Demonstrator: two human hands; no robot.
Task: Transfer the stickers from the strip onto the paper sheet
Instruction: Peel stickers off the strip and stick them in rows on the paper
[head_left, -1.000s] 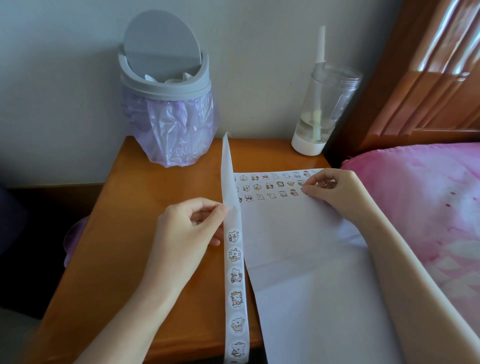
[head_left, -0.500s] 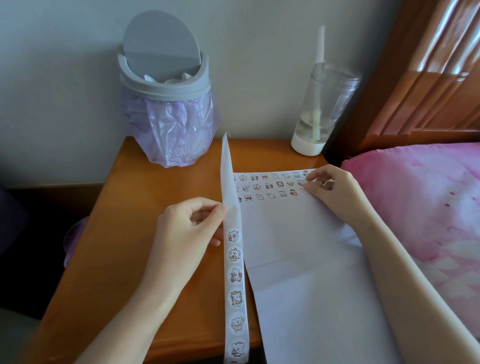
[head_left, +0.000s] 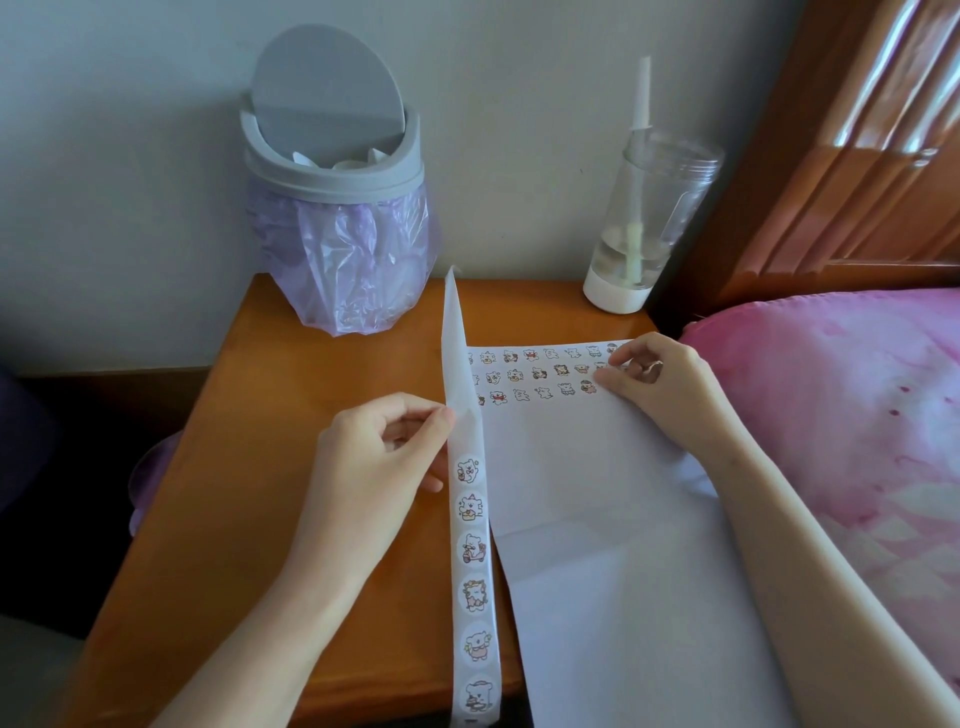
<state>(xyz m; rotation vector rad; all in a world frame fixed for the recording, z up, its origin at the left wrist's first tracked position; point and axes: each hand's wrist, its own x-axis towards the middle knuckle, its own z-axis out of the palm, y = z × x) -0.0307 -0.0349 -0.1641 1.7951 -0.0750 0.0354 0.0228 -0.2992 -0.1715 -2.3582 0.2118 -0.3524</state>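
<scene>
A long white sticker strip (head_left: 471, 551) with several round cartoon stickers runs from the table's front edge up to a bare, peeled end that stands upright. My left hand (head_left: 384, 457) pinches the strip just above the topmost sticker. A white paper sheet (head_left: 592, 519) lies on the wooden table, with three rows of small stickers (head_left: 535, 374) along its far edge. My right hand (head_left: 654, 379) rests on the sheet's far right corner, fingertips pressing at the right end of the rows. Whether a sticker lies under those fingertips is hidden.
A grey swing-lid bin (head_left: 332, 156) with a purple bag stands at the table's back left. A clear bottle (head_left: 644, 218) with a straw stands at the back right. A pink pillow (head_left: 852, 415) and wooden headboard (head_left: 852, 156) border the right side.
My right hand has shifted slightly up and left along the sheet's far edge. The left hand and strip have hardly moved.
</scene>
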